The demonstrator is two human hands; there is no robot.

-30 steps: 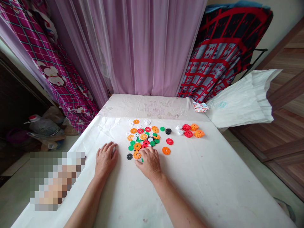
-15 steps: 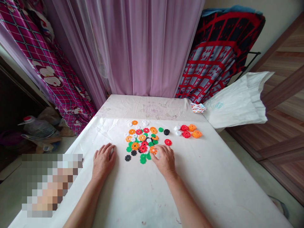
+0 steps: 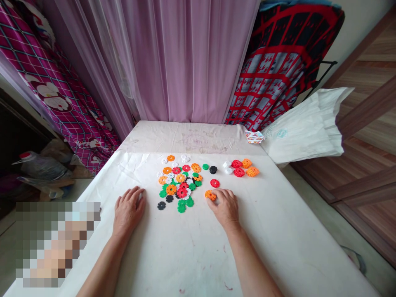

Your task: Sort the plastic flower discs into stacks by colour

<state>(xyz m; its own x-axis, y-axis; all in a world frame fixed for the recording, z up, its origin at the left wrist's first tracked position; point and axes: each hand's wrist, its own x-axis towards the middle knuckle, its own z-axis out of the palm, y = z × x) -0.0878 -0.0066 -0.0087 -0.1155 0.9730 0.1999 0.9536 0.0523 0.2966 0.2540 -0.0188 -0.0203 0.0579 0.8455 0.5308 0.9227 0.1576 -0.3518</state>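
My right hand (image 3: 226, 205) pinches an orange notched plastic disc (image 3: 209, 194) between thumb and fingers, just right of a loose pile. Green, red, orange, white and black discs of the same kind make up that pile, with a red disc (image 3: 183, 190) and an orange disc (image 3: 171, 189) on top. A single red disc (image 3: 214, 183) lies just beyond my right hand. To the left of the pile, my left hand (image 3: 129, 208) rests palm down on the white tablecloth (image 3: 185, 255), fingers stretched out and holding nothing.
Farther right sit small groups of discs: white (image 3: 228, 167), red (image 3: 237, 168) and orange (image 3: 251, 168). A small patterned paper box (image 3: 254, 137) and a white bag (image 3: 305, 128) stand at the table's right edge. Purple curtains (image 3: 194, 62) hang behind the table.
My right hand has drawn the orange disc out of the pile's right side and carried it rightward. My left hand stays resting on the table. The view has shifted slightly.
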